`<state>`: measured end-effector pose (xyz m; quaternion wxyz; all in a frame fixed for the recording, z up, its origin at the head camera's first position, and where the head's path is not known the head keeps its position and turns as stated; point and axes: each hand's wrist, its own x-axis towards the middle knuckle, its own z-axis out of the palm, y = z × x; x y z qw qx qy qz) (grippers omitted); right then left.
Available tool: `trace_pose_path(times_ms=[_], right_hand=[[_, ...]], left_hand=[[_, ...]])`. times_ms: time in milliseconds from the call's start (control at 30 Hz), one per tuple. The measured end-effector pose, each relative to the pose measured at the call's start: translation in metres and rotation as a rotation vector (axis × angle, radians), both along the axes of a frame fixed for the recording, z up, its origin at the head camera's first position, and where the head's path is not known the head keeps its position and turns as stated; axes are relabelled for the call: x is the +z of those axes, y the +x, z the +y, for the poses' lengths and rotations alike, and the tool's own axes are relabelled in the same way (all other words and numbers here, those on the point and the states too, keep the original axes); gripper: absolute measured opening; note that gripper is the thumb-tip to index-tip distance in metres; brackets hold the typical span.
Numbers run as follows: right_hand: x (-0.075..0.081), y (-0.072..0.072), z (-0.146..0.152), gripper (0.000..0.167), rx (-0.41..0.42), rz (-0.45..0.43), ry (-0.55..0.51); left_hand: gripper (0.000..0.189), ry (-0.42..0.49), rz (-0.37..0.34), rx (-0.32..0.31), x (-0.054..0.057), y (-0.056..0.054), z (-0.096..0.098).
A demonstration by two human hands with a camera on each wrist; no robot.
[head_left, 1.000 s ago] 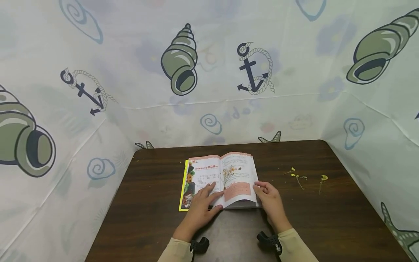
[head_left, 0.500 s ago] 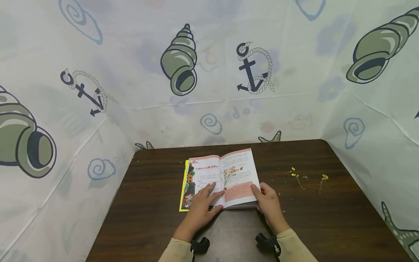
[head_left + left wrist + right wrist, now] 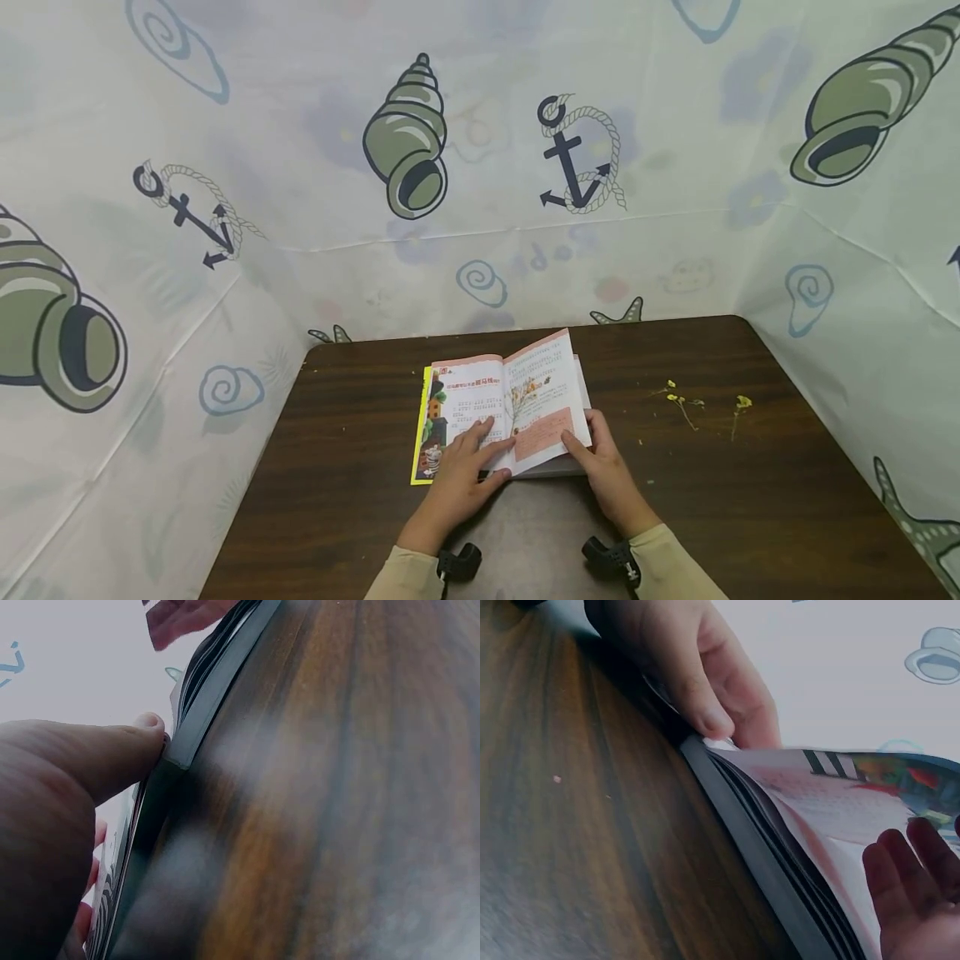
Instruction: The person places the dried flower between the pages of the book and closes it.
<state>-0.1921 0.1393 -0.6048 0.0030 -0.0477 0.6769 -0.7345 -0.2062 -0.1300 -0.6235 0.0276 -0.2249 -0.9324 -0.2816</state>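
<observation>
An open book (image 3: 468, 392) with a yellow left edge lies on the dark wooden table. My left hand (image 3: 459, 479) rests spread on the lower left page, its thumb by the bottom of the spine. With my right hand (image 3: 613, 477) I hold the outer edge of a lifted right page (image 3: 536, 375), thumb on top and fingers partly hidden behind. That page tilts up and shows a strip of another page beneath. From the right wrist, the right fingers (image 3: 911, 881) appear on the raised page's underside, which carries a colourful picture.
Several small yellow flowers on thin stems (image 3: 678, 404) lie to the right of the book, with tiny scraps nearby. A patterned cloth wall (image 3: 510, 275) encloses the table's back and sides. Black straps with cameras (image 3: 459, 563) sit on both wrists.
My right hand has moved slightly left and raised the right page, which now leans further inward and uncovers a page edge behind it. The left hand stays in place.
</observation>
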Motion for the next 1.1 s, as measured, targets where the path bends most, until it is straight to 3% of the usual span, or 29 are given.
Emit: trace_pose_path(times_ms=[233, 367, 533, 800, 1000, 1100], right_hand=[[-0.004, 0.008, -0.013, 0.072, 0.168, 0.037, -0.014], [-0.01, 0.011, -0.022, 0.079, 0.248, 0.062, 0.064], [-0.015, 0.012, -0.026, 0.085, 0.245, 0.06, 0.226], [-0.018, 0.013, -0.027, 0.078, 0.247, 0.053, 0.396], [-0.015, 0.014, -0.029, 0.079, 0.255, 0.163, 0.476], [-0.015, 0.013, -0.03, 0.083, 0.281, 0.243, 0.478]], left_hand=[[0.051, 0.001, 0.018, -0.004, 0.0, 0.0, 0.001], [0.051, 0.001, 0.024, -0.01, 0.001, 0.001, 0.001], [0.051, -0.01, 0.021, -0.013, 0.002, 0.0, 0.0], [0.043, 0.021, 0.025, -0.006, 0.002, -0.001, -0.001], [0.054, 0.116, -0.003, 0.02, 0.001, -0.003, -0.002], [0.048, 0.162, 0.042, 0.027, -0.002, -0.006, -0.002]])
